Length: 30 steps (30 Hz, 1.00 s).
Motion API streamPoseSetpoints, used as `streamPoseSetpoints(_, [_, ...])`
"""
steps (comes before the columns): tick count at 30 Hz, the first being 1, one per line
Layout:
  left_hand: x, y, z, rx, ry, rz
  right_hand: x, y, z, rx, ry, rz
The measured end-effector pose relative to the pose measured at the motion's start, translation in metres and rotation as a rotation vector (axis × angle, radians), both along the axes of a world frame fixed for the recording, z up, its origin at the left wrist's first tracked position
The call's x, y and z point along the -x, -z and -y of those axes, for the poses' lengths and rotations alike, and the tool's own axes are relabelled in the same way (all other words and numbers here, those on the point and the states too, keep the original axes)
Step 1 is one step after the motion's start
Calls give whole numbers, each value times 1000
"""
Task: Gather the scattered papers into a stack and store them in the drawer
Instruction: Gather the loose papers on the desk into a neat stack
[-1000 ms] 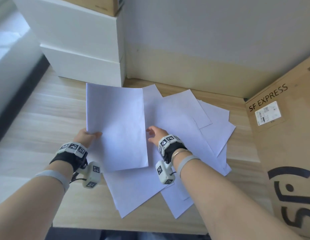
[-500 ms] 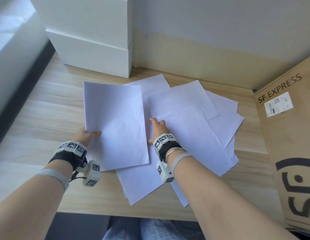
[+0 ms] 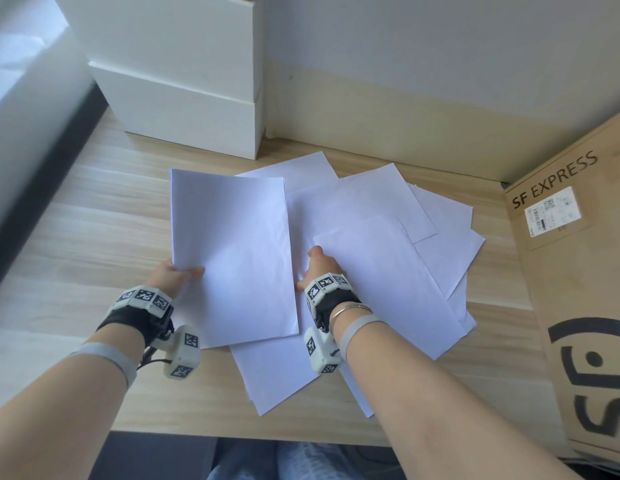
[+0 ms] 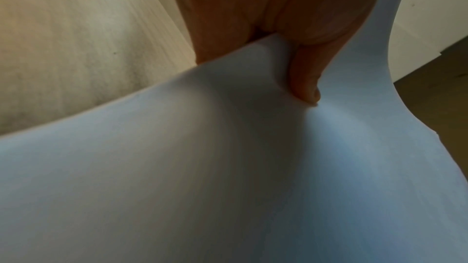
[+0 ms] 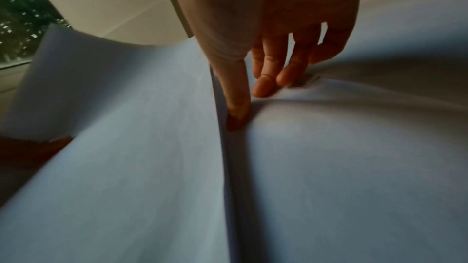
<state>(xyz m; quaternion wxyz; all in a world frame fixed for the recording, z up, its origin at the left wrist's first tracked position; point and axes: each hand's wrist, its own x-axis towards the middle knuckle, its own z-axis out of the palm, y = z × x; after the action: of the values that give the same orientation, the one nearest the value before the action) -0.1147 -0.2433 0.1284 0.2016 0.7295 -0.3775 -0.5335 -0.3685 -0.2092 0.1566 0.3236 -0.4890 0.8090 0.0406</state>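
Observation:
My left hand [image 3: 176, 271] grips a neat stack of white papers [image 3: 232, 254] by its left edge, thumb on top; the left wrist view shows the thumb [image 4: 303, 87] pressing the bent stack [image 4: 228, 167]. Several loose white sheets [image 3: 388, 271] lie fanned out to the right on the wooden table [image 3: 93, 220]. My right hand [image 3: 322, 268] is at the near left edge of the topmost loose sheet, fingers hidden under it. In the right wrist view my right hand [image 5: 258, 95] pinches a wrinkle of that sheet [image 5: 354, 167] beside the stack [image 5: 113, 127].
A white drawer unit [image 3: 190, 98] stands at the back left against the wall. A large SF EXPRESS cardboard box [image 3: 578, 289] fills the right side. Bare table lies to the left of the stack. The table's front edge runs just below my forearms.
The right hand has slid a little forward, its fingers now under the edge of the top loose sheet. The left hand keeps the stack in place. The head view has tilted.

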Motion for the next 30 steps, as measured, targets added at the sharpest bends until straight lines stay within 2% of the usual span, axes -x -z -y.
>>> streamPoseSetpoints(3, [-3, -1, 0, -15, 4, 4, 0, 2, 0, -2, 41, 17])
streamPoseSetpoints(6, [-5, 1, 1, -22, 0, -6, -3, 3, -1, -8, -19, -19])
streamPoseSetpoints(13, [-2, -2, 1, -19, 6, -38, -6, -1, -6, 86, -18, -66])
streamPoseSetpoints(21, [-3, -1, 1, -24, 8, -35, -1, -6, -2, -20, 61, 48])
streamPoseSetpoints(25, [-1, -2, 4, -30, 18, -25, 15, -12, 4, -23, 101, 116])
streamPoseSetpoints(30, [13, 2, 9, -45, 66, -52, 71, -23, 6, -82, 252, 28])
